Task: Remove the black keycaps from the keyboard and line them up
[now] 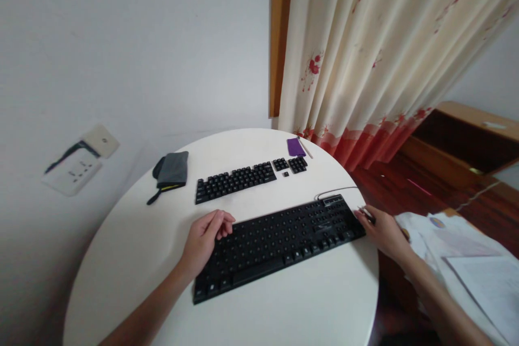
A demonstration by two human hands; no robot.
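A black keyboard (pixel 275 243) lies slightly slanted on the white round table. Most of its keycaps are off, leaving bare switches; the bottom row still has caps. My left hand (pixel 208 238) rests over its upper left part, fingers curled in; whatever they may hold is hidden. Just off the right end, my right hand (pixel 381 227) grips a small metal tool with thin prongs (pixel 367 212), its exact kind unclear. Behind the keyboard, removed keycaps (pixel 237 181) stand grouped in keyboard order, with one loose keycap (pixel 285 174) near the smaller groups.
A grey pouch (pixel 173 168) lies at the table's left edge. Toward the back right are a purple cloth (pixel 295 147) and a thin brush-like stick (pixel 305 147). The keyboard cable (pixel 336 190) runs off rightward. Papers (pixel 486 281) lie beyond the table's right edge.
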